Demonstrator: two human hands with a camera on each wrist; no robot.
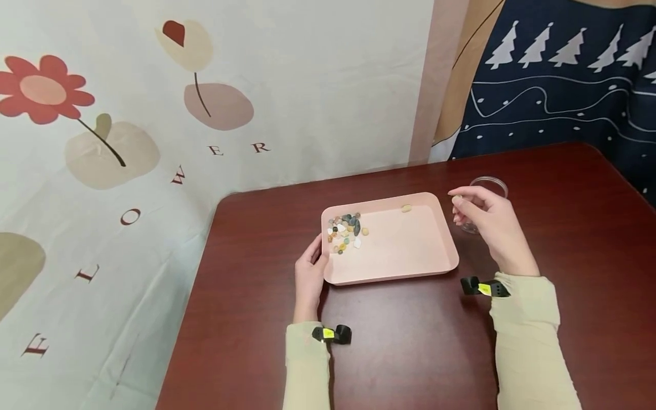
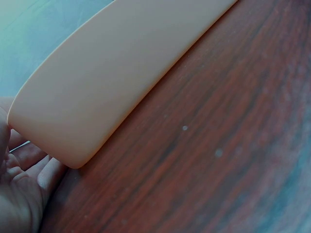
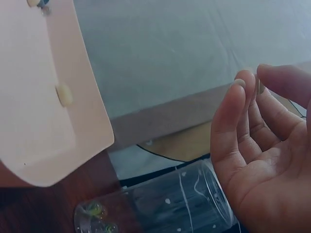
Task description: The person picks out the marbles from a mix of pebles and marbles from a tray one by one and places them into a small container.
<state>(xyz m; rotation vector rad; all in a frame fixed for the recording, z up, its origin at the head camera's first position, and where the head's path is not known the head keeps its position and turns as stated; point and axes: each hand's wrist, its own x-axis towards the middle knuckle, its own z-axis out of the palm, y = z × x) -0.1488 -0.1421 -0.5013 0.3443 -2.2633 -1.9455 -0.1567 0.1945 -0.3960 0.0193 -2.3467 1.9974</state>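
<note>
A pink tray (image 1: 394, 250) lies on the table, and my left hand (image 1: 310, 276) holds its left edge, thumb at the rim and fingers along the outer wall. Small mixed stones (image 1: 344, 230) cluster at the tray's left end. One pale yellow stone (image 1: 406, 208) lies by the far wall. Off the tray's right side, my right hand (image 1: 487, 219) pinches a small greenish piece (image 3: 261, 87) between thumb and fingertips, which mostly cover it. Close by stands a clear jar (image 3: 165, 199), partly behind that hand in the head view, with several green-swirled glass marbles (image 3: 97, 209) at its bottom.
The dark red wooden table (image 1: 410, 341) ends at a white printed cloth (image 1: 328, 114) behind it. A navy cloth with white trees (image 1: 558, 102) hangs at the back right. Each wrist wears a black strap (image 1: 484, 287).
</note>
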